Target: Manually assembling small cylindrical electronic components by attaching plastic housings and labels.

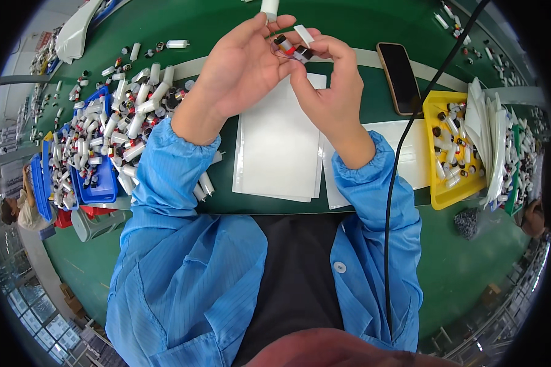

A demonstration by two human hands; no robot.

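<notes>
My left hand (242, 70) is turned palm up, and its thumb and forefinger close on a white tube (269, 7) at the top edge of the view. Beside its other fingers is a small wired part (284, 44) with a black end and a red and white body. My right hand (330, 85) pinches this part near a black block (302, 54) at its lower end. A small white flat piece (303, 34) stands up by the right fingertips. Thin wires loop near the left fingers. Below both hands lie white sheets (278, 147) on the green table.
To the left, white tubes and small parts (144, 104) are heaped around a blue tray (104, 186). A phone (399, 76) lies at the right, near a yellow tray (438, 183) of similar parts. A black cable (404, 140) hangs across the right side.
</notes>
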